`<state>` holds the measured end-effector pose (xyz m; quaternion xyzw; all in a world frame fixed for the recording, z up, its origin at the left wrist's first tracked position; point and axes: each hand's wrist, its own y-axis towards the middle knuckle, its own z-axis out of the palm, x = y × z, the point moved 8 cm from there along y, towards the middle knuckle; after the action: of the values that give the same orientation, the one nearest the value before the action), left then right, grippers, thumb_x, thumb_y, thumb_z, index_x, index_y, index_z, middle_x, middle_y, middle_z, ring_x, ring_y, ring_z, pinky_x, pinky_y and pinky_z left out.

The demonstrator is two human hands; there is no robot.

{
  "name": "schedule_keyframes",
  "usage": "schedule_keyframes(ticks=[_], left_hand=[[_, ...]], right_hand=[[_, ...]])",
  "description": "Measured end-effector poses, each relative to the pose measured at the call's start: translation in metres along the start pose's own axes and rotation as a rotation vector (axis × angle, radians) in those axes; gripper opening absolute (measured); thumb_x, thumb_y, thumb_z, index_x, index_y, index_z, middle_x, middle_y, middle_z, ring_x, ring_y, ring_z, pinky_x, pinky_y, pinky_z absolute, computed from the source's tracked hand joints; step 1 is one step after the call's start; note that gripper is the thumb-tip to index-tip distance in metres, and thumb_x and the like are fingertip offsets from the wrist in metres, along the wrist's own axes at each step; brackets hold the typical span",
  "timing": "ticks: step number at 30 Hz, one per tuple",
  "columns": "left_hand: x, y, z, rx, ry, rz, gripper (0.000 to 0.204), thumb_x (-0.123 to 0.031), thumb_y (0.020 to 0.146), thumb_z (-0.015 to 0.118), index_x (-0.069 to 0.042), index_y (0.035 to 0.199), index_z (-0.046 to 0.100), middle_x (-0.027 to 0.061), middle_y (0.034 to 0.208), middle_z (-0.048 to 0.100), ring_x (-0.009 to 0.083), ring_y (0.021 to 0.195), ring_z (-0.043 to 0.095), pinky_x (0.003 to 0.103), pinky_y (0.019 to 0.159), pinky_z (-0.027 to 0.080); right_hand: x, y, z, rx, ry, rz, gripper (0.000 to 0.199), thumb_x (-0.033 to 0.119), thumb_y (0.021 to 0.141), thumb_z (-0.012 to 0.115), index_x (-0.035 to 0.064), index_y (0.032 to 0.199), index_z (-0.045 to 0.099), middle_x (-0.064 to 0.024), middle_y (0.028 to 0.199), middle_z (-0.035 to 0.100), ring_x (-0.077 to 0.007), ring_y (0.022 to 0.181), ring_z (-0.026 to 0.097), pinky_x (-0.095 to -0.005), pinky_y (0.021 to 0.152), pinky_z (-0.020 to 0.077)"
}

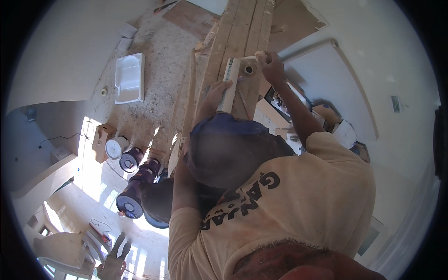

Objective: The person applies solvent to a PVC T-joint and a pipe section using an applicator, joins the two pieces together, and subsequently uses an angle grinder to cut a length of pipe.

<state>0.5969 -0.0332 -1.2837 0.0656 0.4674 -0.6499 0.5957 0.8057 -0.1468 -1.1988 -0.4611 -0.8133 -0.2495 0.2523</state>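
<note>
White tube (pixel 232 72): long, straight, printed on one face; over the wooden planks (pixel 242 23), ahead of the person's body, its near end meeting dark fabric with a blue edge (pixel 235 123). Left hand (pixel 216 95) grasping the tube from its left side. Right hand (pixel 271 67) beyond and to the right, fingers pinched on a thin pale strip (pixel 250 58) that runs toward the tube's far end; nature of strip cannot be told. Small dark-centred ring (pixel 248 70) just below the strip, between tube and right hand. To the right: large white panel (pixel 331 84), leaning. Left, on the floor: white rectangular basin (pixel 129 79), well apart from the planks; nearer the person, brown carton (pixel 102 142), white bucket (pixel 116 147) and dark purple buckets (pixel 129 205).
</note>
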Motion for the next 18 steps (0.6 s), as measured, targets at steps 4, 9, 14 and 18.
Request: schedule_keyframes(ticks=[4, 9, 14, 18], left_hand=[[0.003, 0.008, -0.007, -0.050, 0.122, 0.025, 0.042, -0.028, 0.096, 0.064, 0.007, 0.119, 0.062, 0.0099, 0.091, 0.065, 0.0148, 0.074, 0.065, 0.029, 0.065, 0.053], [0.001, 0.009, -0.010, -0.073, 0.217, 0.049, 0.046, -0.029, 0.094, 0.066, 0.007, 0.123, 0.063, 0.0113, 0.095, 0.067, 0.0153, 0.079, 0.065, 0.029, 0.071, 0.052], [0.006, 0.013, -0.022, -0.117, 0.248, 0.046, 0.047, -0.030, 0.093, 0.067, 0.005, 0.124, 0.063, 0.0120, 0.097, 0.068, 0.0172, 0.080, 0.065, 0.031, 0.073, 0.052], [0.002, 0.009, -0.031, -0.203, 0.232, 0.069, 0.048, -0.030, 0.093, 0.067, 0.003, 0.126, 0.062, 0.0115, 0.096, 0.068, 0.0174, 0.081, 0.065, 0.031, 0.072, 0.052]], right_hand=[[0.027, -0.004, 0.001, 0.126, 0.103, 0.006, 0.043, 0.036, 0.089, 0.075, -0.0007, 0.111, 0.065, -0.0136, 0.079, 0.070, -0.0228, 0.071, 0.069, -0.0359, 0.068, 0.0546], [0.023, -0.004, 0.007, 0.155, -0.046, 0.023, 0.046, 0.037, 0.088, 0.076, -0.0001, 0.111, 0.064, -0.0134, 0.079, 0.069, -0.0243, 0.071, 0.070, -0.0374, 0.067, 0.0551], [0.016, -0.004, -0.005, 0.007, -0.026, -0.027, 0.048, 0.042, 0.087, 0.075, 0.0022, 0.112, 0.064, -0.0137, 0.081, 0.071, -0.0272, 0.074, 0.072, -0.0403, 0.068, 0.0559], [-0.009, -0.010, -0.007, 0.056, -0.150, 0.009, 0.050, 0.046, 0.087, 0.073, 0.0049, 0.114, 0.063, -0.0153, 0.086, 0.072, -0.0319, 0.081, 0.073, -0.0450, 0.074, 0.0562]])
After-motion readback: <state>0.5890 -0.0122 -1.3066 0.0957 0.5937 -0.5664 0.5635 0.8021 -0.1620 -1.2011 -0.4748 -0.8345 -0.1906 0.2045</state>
